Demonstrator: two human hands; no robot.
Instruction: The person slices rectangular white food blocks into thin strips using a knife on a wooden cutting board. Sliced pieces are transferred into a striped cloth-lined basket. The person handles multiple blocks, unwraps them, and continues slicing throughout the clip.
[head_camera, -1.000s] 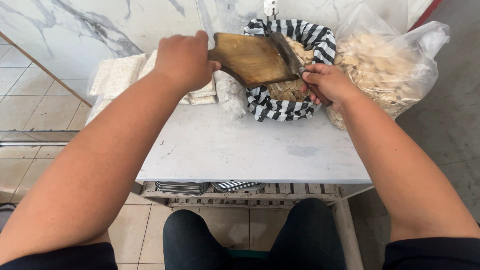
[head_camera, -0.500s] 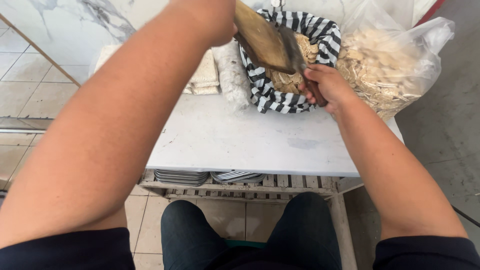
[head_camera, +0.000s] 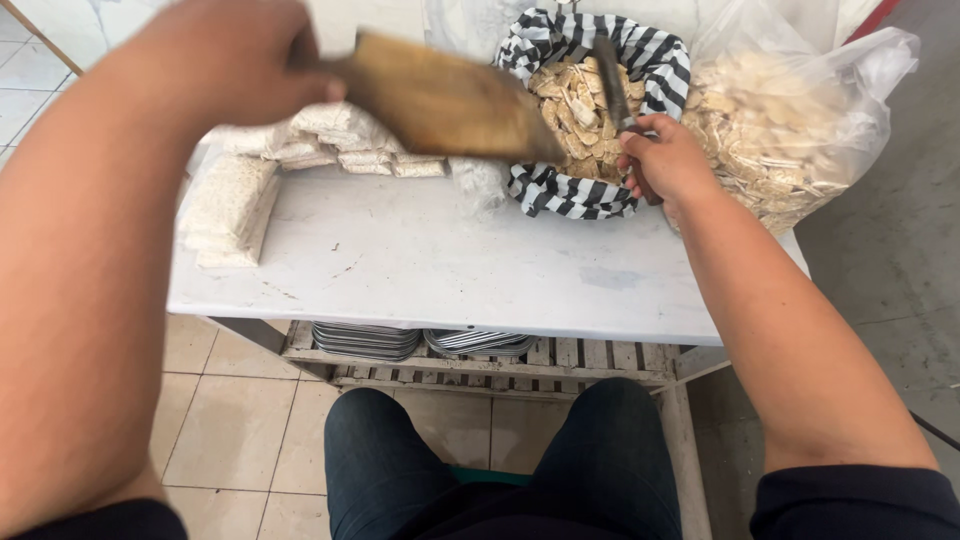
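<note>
My left hand (head_camera: 232, 58) grips one end of a brown wooden board (head_camera: 450, 102), held in the air and blurred, its far end next to a black-and-white striped cloth container (head_camera: 570, 190) filled with pale sliced pieces (head_camera: 575, 100). My right hand (head_camera: 665, 160) is closed on the handle of a dark knife (head_camera: 610, 75) whose blade points up over the sliced pieces. Both hands are above the back of a white table (head_camera: 430, 270).
A clear plastic bag of pale slices (head_camera: 790, 120) stands at the table's right. Wrapped white blocks (head_camera: 235, 200) lie at the left and along the back. Stacked metal trays (head_camera: 420, 342) rest on a slatted shelf below. My legs are under the front edge.
My left hand has swung the wooden board left and away from the striped container, uncovering the slices. My right hand stays by the container's right edge with the knife.
</note>
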